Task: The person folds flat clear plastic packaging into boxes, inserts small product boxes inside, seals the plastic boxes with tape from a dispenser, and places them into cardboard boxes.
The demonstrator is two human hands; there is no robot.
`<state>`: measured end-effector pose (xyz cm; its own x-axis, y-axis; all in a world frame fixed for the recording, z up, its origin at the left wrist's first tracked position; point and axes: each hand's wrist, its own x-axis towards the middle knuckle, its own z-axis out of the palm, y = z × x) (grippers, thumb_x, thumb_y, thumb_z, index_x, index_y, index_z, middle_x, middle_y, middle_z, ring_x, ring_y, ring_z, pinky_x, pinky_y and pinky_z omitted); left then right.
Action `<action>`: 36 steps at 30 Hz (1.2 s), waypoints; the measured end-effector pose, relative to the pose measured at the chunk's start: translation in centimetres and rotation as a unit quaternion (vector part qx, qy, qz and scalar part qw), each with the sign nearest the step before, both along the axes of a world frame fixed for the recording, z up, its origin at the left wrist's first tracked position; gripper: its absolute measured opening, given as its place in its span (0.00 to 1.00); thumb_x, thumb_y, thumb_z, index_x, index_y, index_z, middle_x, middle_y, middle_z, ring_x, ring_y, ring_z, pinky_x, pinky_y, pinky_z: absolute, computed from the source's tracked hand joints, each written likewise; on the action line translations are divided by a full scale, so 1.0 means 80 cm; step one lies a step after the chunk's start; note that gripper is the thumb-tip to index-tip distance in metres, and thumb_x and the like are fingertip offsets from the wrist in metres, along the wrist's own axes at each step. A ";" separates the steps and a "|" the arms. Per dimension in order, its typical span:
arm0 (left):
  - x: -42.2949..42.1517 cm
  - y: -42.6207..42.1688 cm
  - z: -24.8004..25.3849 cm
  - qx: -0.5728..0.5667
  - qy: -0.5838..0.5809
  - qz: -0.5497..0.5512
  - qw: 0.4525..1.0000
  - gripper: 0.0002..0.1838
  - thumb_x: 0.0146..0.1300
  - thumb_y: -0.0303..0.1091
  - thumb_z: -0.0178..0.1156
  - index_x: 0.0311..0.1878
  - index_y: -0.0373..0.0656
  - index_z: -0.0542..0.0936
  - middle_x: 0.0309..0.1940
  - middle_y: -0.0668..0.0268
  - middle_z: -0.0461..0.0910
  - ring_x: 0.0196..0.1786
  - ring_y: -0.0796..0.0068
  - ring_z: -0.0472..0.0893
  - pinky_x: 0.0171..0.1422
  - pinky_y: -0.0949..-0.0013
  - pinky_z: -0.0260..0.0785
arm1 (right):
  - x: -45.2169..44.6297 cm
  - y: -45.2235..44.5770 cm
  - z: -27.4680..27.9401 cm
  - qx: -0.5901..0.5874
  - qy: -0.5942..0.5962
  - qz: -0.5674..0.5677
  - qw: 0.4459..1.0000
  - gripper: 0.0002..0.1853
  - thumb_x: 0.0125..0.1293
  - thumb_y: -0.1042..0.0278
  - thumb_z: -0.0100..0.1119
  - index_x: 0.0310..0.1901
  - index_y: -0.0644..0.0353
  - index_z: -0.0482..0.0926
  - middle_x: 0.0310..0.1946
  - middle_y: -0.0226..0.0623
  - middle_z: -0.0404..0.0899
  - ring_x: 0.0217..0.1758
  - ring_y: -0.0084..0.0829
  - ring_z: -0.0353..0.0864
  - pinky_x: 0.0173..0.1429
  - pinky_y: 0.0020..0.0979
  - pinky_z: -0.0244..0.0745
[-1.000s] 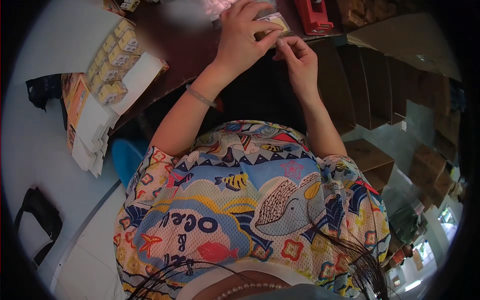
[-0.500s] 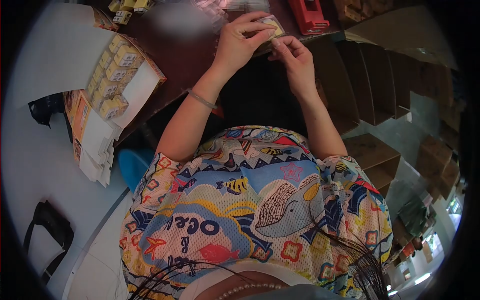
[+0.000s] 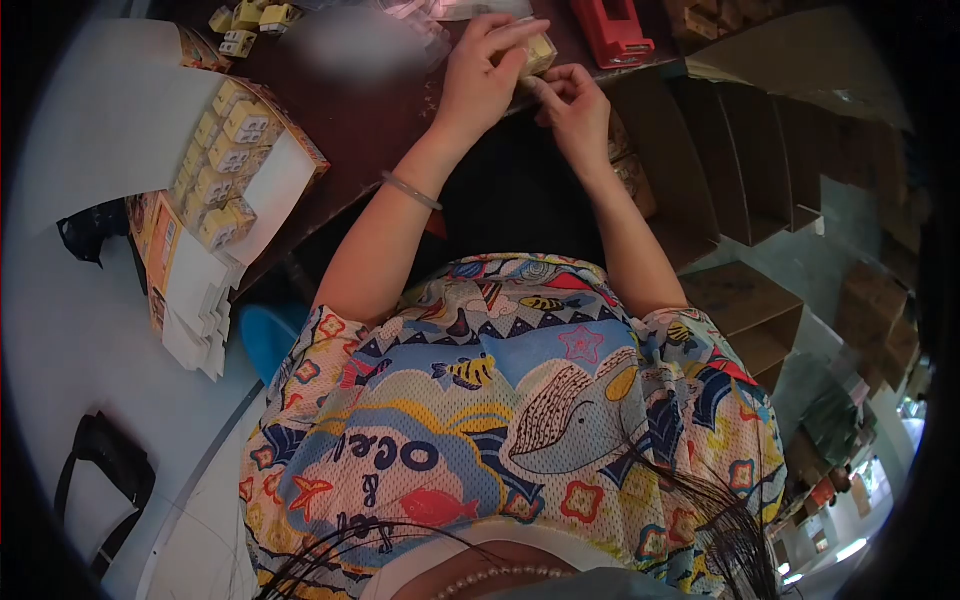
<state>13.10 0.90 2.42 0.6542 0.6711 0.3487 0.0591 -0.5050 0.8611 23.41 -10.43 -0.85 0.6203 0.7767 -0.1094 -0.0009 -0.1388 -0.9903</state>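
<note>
Near the front edge of the dark red table (image 3: 340,130), a small yellow box (image 3: 539,55) is held between my two hands. My left hand (image 3: 485,75), with a bangle on its wrist, grips the box from the left, its fingers over the top. At the box's lower edge, the thumb and index finger of my right hand (image 3: 570,100) are pinched together. Whether they hold the box's edge or something thin is too small to tell.
A red tape dispenser (image 3: 612,35) stands right of my hands. An open carton (image 3: 265,180) with rows of small yellow boxes lies at the left. Several loose yellow boxes (image 3: 240,42) and clear plastic wrapping (image 3: 425,22) are farther back. Cardboard boxes (image 3: 740,300) stand at the right.
The yellow box has turned and shows more of its side between my hands. My right hand has shifted slightly left along with it. The carton at the left appears lower in view than at first.
</note>
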 end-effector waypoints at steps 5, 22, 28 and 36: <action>-0.017 -0.020 0.014 0.089 0.040 0.050 0.994 0.25 0.62 0.35 0.65 0.64 0.49 0.78 0.53 0.55 0.77 0.56 0.60 0.79 0.61 0.63 0.71 | 0.008 0.004 0.007 -0.016 -0.027 0.024 0.999 0.23 0.66 0.61 0.68 0.55 0.66 0.73 0.26 0.30 0.80 0.24 0.18 0.77 0.23 0.23 0.69; -0.014 -0.010 0.009 -0.132 -0.064 -0.013 0.989 0.42 0.63 0.28 0.63 0.77 0.38 0.53 0.66 0.55 0.69 0.69 0.63 0.70 0.73 0.63 0.60 | 0.059 0.050 0.075 0.151 -0.546 0.267 0.780 0.42 0.43 0.66 0.77 0.63 0.58 0.68 0.55 0.39 0.75 0.60 0.43 0.74 0.62 0.43 0.69; 0.007 0.026 0.028 -0.210 0.075 -0.125 0.967 0.42 0.57 0.28 0.64 0.75 0.39 0.58 0.63 0.58 0.72 0.66 0.66 0.71 0.69 0.66 0.65 | 0.072 0.051 0.066 0.202 -0.548 0.266 0.767 0.42 0.41 0.67 0.77 0.62 0.55 0.68 0.58 0.39 0.71 0.63 0.45 0.70 0.66 0.44 0.66; 0.013 0.041 0.017 -0.189 0.019 -0.268 0.945 0.30 0.63 0.34 0.64 0.69 0.45 0.71 0.59 0.65 0.78 0.59 0.75 0.77 0.68 0.68 0.67 | 0.149 -0.009 0.100 0.115 -0.425 0.050 0.896 0.17 0.59 0.56 0.70 0.45 0.57 0.85 0.53 0.40 0.77 0.60 0.40 0.73 0.61 0.38 0.70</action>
<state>14.15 4.17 3.81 0.9423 0.3128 0.1196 -0.0830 -0.1277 0.9883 35.34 -11.16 7.19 0.3292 0.7744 0.5403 0.7692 0.1119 -0.6291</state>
